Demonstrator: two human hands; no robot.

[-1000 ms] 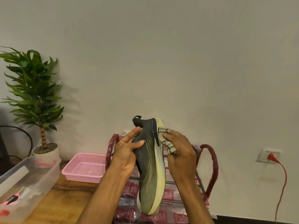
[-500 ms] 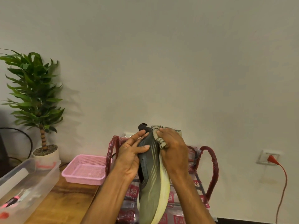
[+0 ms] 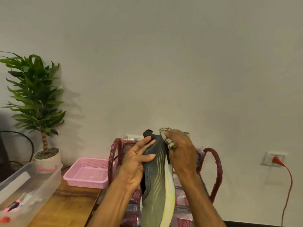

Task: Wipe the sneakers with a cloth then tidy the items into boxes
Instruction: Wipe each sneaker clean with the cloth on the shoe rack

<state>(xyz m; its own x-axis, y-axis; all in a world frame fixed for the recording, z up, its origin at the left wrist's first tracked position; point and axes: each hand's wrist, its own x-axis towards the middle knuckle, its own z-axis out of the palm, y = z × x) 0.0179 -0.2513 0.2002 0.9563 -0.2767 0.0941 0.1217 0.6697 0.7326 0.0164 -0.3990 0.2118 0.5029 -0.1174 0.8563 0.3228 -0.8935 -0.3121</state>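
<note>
A dark grey-green sneaker (image 3: pixel 156 185) with a pale yellow sole is held upright, heel up, in front of me. My left hand (image 3: pixel 136 163) holds its upper side, thumb across the fabric and fingers stretched toward the heel. My right hand (image 3: pixel 180 153) grips a bunched white cloth (image 3: pixel 167 138) with dark stitching and presses it against the heel and sole edge. Most of the cloth is hidden under that hand.
A pink mesh basket (image 3: pixel 88 173) and a clear plastic box (image 3: pixel 27 187) sit on the wooden table (image 3: pixel 68 205) at left, beside a potted plant (image 3: pixel 39 115). A plastic bag with red handles (image 3: pixel 216 171) stands behind the sneaker. A red plug (image 3: pixel 277 160) is in the wall socket.
My right hand slid the cloth from the sole's side up toward the heel. The sneaker dropped a little lower in view and turned slightly.
</note>
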